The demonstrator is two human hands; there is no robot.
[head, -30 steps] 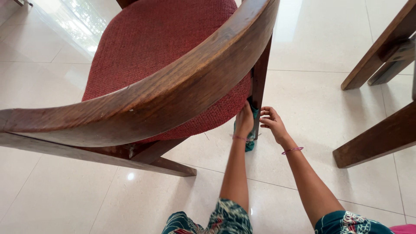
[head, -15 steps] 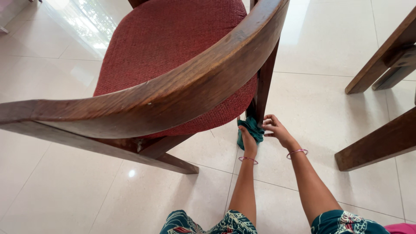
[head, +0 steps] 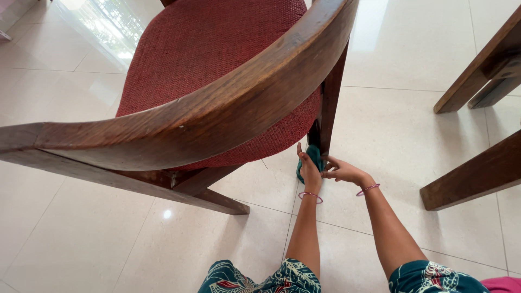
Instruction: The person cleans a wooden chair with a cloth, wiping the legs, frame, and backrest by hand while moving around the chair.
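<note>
Pale glossy floor tiles (head: 412, 141) fill the view, with window light mirrored at the upper left. On them stands a dark wooden chair (head: 217, 108) with a curved backrest rail sweeping across the frame and a red woven seat cushion (head: 217, 59) below it. At the right edge, well apart from the chair, slant the brown wooden legs of other furniture (head: 477, 173). Both forearms reach down from the bottom edge toward the chair's rear leg (head: 328, 108). The left hand (head: 309, 172) presses a dark green cloth (head: 311, 157) against the foot of that leg, its fingers wrapped around the cloth and gripping it; the cloth sits low, right where the leg meets the floor. The right hand (head: 343, 171) is just beside, fingers curled loosely toward the leg and the cloth; whether they grip anything cannot be told. A thin pink bangle (head: 310, 195) circles each wrist
</note>
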